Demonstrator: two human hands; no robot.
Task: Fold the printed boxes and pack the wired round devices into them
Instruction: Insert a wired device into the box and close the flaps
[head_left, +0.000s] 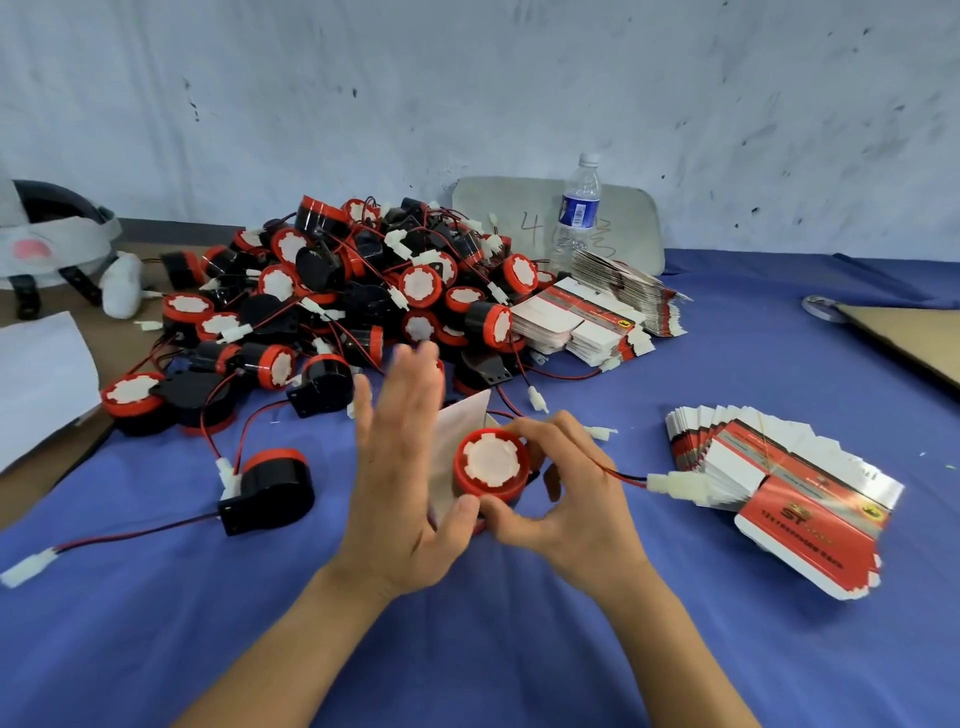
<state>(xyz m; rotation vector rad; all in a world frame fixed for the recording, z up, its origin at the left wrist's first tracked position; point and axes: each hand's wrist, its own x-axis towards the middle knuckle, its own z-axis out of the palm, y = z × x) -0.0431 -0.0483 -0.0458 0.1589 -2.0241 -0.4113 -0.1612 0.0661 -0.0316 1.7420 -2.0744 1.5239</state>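
Our right hand (566, 499) curls thumb and fingers round the red rim of a wired round device (491, 465), white face up, and holds it at the mouth of a printed box (460, 431). Our left hand (400, 483) is released and flat. Its fingers are straight and blurred at the tips, the palm lies against the box's side and the thumb lies along its lower edge. Only a pale inner flap and a red sliver of the box show. How far the device sits inside, we cannot tell.

The device's red-and-black wire (618, 475) runs right to a white plug (680, 487), which rests on a fanned stack of flat boxes (800, 499). To the left a lone device (275, 488) lies on the blue-covered bench (519, 649). Beyond the hands rises a heap of devices (337, 296) with tangled wires, and more flat boxes (597, 312) lie beside it. A clear bottle (577, 213) stands before a grey board (634, 218), hiding part of its scrawled marks. A helmet (52, 234) at the left edge and a cardboard sheet (914, 338) at the right are cut off.
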